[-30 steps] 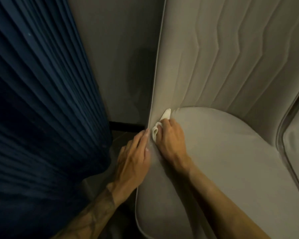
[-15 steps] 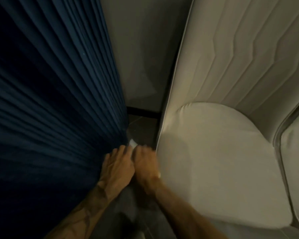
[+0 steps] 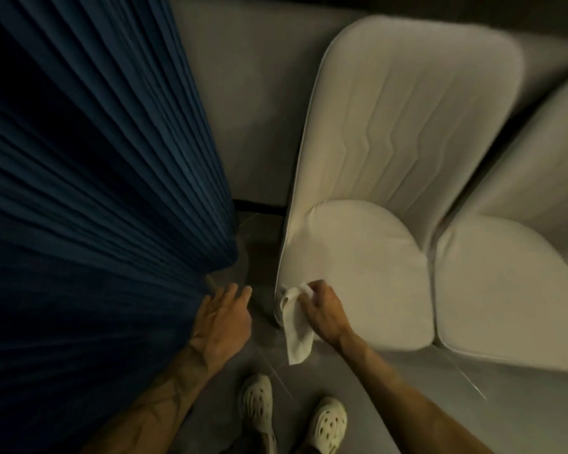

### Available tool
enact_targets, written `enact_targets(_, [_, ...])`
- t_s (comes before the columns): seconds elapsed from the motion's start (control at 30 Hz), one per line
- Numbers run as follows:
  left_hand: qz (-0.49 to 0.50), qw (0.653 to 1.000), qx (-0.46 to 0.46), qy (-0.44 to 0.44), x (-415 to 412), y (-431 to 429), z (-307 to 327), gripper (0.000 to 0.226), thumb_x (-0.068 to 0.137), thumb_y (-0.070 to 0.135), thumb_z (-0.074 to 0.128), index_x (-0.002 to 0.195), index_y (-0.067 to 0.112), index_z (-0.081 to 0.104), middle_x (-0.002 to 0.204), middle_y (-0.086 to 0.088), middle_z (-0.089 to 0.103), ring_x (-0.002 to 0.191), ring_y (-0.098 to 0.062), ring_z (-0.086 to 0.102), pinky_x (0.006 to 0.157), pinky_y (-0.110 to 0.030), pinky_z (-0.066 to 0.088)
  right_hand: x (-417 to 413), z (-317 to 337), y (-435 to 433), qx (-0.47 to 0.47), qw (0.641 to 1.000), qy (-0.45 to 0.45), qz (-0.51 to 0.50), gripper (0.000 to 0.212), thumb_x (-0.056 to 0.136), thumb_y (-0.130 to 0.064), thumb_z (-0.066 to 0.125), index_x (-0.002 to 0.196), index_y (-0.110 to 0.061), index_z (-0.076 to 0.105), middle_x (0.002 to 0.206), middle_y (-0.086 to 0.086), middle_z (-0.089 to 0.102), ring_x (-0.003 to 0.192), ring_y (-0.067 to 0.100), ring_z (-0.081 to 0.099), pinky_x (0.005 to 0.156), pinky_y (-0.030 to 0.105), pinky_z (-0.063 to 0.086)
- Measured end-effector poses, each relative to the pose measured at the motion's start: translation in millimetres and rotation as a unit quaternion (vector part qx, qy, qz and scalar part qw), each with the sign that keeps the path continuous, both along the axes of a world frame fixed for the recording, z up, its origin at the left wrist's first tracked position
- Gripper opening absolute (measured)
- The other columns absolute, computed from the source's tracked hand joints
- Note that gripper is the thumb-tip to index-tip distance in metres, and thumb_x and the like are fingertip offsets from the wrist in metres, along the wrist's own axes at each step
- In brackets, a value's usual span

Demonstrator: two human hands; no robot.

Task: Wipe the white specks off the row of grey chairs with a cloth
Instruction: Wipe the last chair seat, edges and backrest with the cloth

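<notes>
Now the right hand (image 3: 322, 311), fingers gripping the cloth (image 3: 296, 332), has left the side of the end chair (image 3: 368, 257) for its front corner; the left hand (image 3: 222, 319) has its fingers released. That side seems finished.

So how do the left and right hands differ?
The right hand grips a white cloth; the left hand holds nothing, fingers straight. The right hand is at a front corner of the grey chair; the left hand is beside the blue curtain. Both are bare, backs up.
</notes>
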State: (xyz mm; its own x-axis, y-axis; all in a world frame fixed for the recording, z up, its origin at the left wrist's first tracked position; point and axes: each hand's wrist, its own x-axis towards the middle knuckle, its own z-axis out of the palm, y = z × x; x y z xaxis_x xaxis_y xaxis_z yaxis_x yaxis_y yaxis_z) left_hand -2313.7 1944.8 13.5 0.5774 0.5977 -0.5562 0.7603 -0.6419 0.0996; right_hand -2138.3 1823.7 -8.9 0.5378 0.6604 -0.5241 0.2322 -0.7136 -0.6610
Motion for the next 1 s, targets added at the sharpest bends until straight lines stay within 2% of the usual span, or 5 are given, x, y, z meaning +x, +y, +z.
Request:
enact_targets(0.17, [-0.059, 0.998, -0.009, -0.030, 38.3, -10.0, 108.0, 0.056, 0.108, 0.034, 0.042, 0.161, 0.022, 0.030, 0.157, -0.005, 0.039, 0.140, -0.026, 0.041, 0.114, -0.043, 0.036, 44.4, 122.4, -28.5, -0.029, 0.998, -0.063, 0.000, 0.037, 0.097, -0.039, 0.058, 0.117, -0.008, 0.060, 0.114, 0.017, 0.065, 0.101, 0.034, 0.062, 0.081, 0.031, 0.045])
enact_targets(0.3, [-0.093, 0.994, -0.003, -0.049, 73.5, -24.5, 181.9, 0.051, 0.108, 0.031, 0.039, 0.158, 0.020, 0.035, 0.149, -0.004, 0.044, 0.131, -0.026, 0.045, 0.109, -0.041, 0.037, 74.2, 207.7, -53.4, -0.039, 0.995, -0.087, -0.010, 0.044, 0.092, -0.040, 0.065, 0.123, -0.009, 0.057, 0.117, 0.016, 0.065, 0.107, 0.034, 0.061, 0.087, 0.034, 0.046])
enact_targets(0.43, [-0.109, 0.992, -0.018, -0.059, 107.2, -54.1, 234.4, 0.045, 0.108, 0.032, 0.038, 0.152, 0.020, 0.042, 0.150, -0.004, 0.044, 0.131, -0.027, 0.046, 0.109, -0.040, 0.038, 98.9, 267.7, -90.4, -0.031, 0.994, -0.094, -0.039, 0.050, 0.090, -0.039, 0.068, 0.128, -0.011, 0.054, 0.124, 0.013, 0.062, 0.110, 0.031, 0.060, 0.089, 0.031, 0.046])
enact_targets(0.77, [-0.157, 0.986, -0.013, -0.050, 232.1, -180.9, 302.3, 0.050, 0.109, 0.042, 0.036, 0.152, 0.019, 0.041, 0.153, -0.006, 0.043, 0.135, -0.030, 0.046, 0.111, -0.039, 0.038, 199.4, 329.5, -236.7, -0.004, 0.993, -0.091, -0.080, 0.046, 0.088, -0.035, 0.070, 0.126, -0.013, 0.055, 0.121, 0.011, 0.063, 0.109, 0.028, 0.060, 0.090, 0.034, 0.047])
enact_targets(1.0, [-0.189, 0.980, 0.006, -0.067, 353.1, -325.6, 341.8, 0.056, 0.106, 0.044, 0.042, 0.157, 0.021, 0.038, 0.157, -0.007, 0.042, 0.141, -0.031, 0.044, 0.114, -0.040, 0.036, 295.5, 363.5, -375.5, 0.029, 0.988, -0.092, -0.118, 0.043, 0.085, -0.031, 0.071, 0.121, -0.013, 0.057, 0.115, 0.008, 0.064, 0.103, 0.025, 0.060, 0.080, 0.027, 0.044])
